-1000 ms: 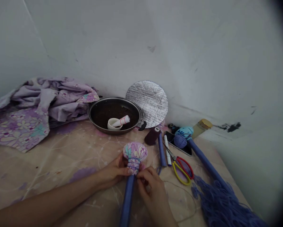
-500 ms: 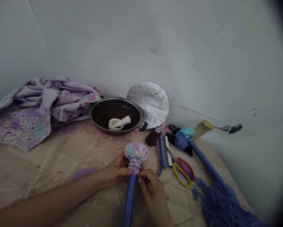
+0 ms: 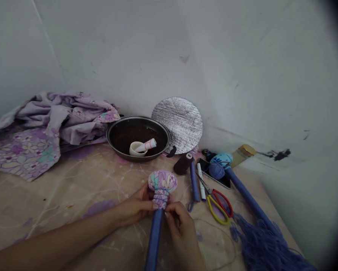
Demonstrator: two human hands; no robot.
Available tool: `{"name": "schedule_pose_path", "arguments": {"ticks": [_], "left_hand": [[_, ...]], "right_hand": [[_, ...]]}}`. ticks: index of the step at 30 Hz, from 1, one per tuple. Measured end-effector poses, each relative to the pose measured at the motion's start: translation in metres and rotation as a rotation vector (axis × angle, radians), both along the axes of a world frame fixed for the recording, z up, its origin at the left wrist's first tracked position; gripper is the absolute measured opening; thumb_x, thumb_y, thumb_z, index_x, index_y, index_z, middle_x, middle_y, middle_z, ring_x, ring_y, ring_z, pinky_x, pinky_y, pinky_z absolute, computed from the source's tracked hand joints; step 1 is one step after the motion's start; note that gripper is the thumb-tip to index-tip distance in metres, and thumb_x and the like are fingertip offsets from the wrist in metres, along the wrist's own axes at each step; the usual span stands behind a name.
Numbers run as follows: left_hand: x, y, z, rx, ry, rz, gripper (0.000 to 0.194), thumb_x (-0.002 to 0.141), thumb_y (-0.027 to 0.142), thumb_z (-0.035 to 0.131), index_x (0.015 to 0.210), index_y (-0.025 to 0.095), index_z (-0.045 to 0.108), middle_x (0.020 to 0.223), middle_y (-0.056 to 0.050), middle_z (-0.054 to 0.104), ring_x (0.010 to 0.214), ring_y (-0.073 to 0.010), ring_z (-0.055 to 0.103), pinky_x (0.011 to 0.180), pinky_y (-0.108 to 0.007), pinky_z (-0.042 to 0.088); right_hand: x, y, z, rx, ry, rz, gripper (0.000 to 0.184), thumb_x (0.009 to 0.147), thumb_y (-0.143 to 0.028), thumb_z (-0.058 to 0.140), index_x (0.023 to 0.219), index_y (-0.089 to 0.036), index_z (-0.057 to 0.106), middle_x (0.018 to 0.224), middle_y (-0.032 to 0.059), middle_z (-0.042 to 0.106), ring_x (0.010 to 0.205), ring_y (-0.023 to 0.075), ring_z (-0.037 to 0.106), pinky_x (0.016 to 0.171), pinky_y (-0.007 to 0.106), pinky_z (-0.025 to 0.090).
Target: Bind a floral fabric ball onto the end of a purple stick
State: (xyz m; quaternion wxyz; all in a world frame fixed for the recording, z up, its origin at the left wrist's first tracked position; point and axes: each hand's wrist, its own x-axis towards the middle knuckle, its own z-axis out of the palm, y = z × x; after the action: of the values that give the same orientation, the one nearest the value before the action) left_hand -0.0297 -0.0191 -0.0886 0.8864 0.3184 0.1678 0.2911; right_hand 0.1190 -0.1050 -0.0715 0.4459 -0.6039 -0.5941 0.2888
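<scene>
Holding pink-flowered, round-headed cloth stick with blue handle (image 3: 157,217) in left hand (image 3: 140,205) | touching its neck with right hand (image 3: 183,226), can't tell if pinching | above tan flowered table cover (image 3: 84,192) | facing scuffed grey-white wall (image 3: 118,56)

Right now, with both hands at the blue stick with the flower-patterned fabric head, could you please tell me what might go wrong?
The thin, loose thread curving beside the right hand could tangle in the heaped blue stringy strands. It might also snag on the metal scissors with red and yellow handles lying nearby. If the left hand eases off the flower-patterned fabric neck, the wrapping could perhaps shift.
</scene>
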Motion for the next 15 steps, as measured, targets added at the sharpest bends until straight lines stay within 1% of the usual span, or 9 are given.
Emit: {"name": "schedule_pose_path", "arguments": {"ticks": [2,5,9,12,15], "left_hand": [[0.0,0.0,-0.001,0.003,-0.001,-0.006,0.063,0.07,0.004,0.068,0.123,0.02,0.04,0.117,-0.013,0.057,0.103,-0.0235,0.059,0.085,-0.036,0.046],[0.0,0.0,-0.002,0.002,0.0,-0.006,0.063,0.07,0.003,0.068,0.123,0.022,0.041,0.115,-0.01,0.058,0.102,-0.0229,0.06,0.084,-0.034,0.047],[0.0,-0.001,-0.001,-0.027,0.026,0.008,0.061,0.068,0.001,0.068,0.12,0.024,0.045,0.11,-0.006,0.06,0.097,-0.0193,0.06,0.079,-0.029,0.048],[-0.001,-0.002,0.002,-0.026,0.057,0.009,0.059,0.07,0.004,0.068,0.12,0.023,0.044,0.107,-0.006,0.06,0.094,-0.0187,0.061,0.078,-0.029,0.048],[-0.001,-0.002,0.006,-0.023,0.053,0.006,0.058,0.07,0.005,0.067,0.12,0.021,0.043,0.109,-0.007,0.06,0.098,-0.0205,0.061,0.081,-0.03,0.047]], "right_hand": [[-0.001,0.0,-0.003,-0.035,0.045,-0.018,0.011,0.085,-0.018,0.046,0.077,-0.02,0.055,0.074,0.0005,0.056,0.07,0.0159,0.053,0.064,0.024,0.04],[-0.002,0.001,-0.008,-0.071,0.145,-0.057,0.004,0.084,-0.023,0.05,0.082,-0.02,0.053,0.073,-0.0003,0.055,0.067,0.0154,0.052,0.06,0.024,0.041],[-0.002,0.004,-0.014,-0.059,0.256,-0.082,0.009,0.081,-0.026,0.054,0.089,-0.021,0.052,0.073,-0.0008,0.054,0.066,0.0151,0.053,0.059,0.024,0.043],[-0.001,0.004,-0.012,-0.064,0.285,-0.076,0.007,0.081,-0.024,0.055,0.087,-0.02,0.053,0.073,-0.0006,0.055,0.066,0.0149,0.054,0.059,0.023,0.043],[0.0,0.003,-0.006,-0.083,0.241,-0.059,0.002,0.08,-0.021,0.054,0.08,-0.02,0.053,0.071,-0.0014,0.055,0.065,0.0141,0.052,0.058,0.022,0.041]]}}
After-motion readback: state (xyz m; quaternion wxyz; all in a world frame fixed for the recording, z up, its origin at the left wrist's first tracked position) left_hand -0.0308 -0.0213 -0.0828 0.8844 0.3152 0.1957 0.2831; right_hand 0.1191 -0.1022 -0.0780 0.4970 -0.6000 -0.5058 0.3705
